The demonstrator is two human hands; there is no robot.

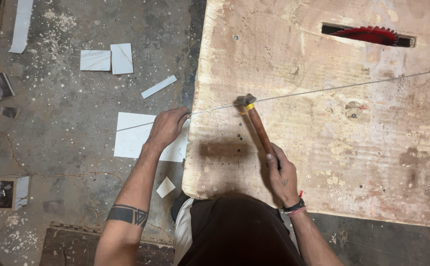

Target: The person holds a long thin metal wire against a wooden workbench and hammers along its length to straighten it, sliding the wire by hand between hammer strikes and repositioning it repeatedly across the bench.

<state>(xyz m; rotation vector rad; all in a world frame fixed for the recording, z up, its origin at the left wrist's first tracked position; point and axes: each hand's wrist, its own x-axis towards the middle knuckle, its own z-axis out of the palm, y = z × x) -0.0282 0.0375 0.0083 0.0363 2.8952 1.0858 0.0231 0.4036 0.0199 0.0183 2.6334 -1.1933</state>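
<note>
Right hand fingers wrapped tight round the wooden handle of a hammer, head down on a thin metal rod near the desk's left edge. Left hand fingers pinched shut on the same rod, just off that edge. Rod runs across the desk towards the right edge. Red saw blade sits in a slot near the far edge. White tile offcuts on the floor.

Worn plywood bench, thin rod across
</note>
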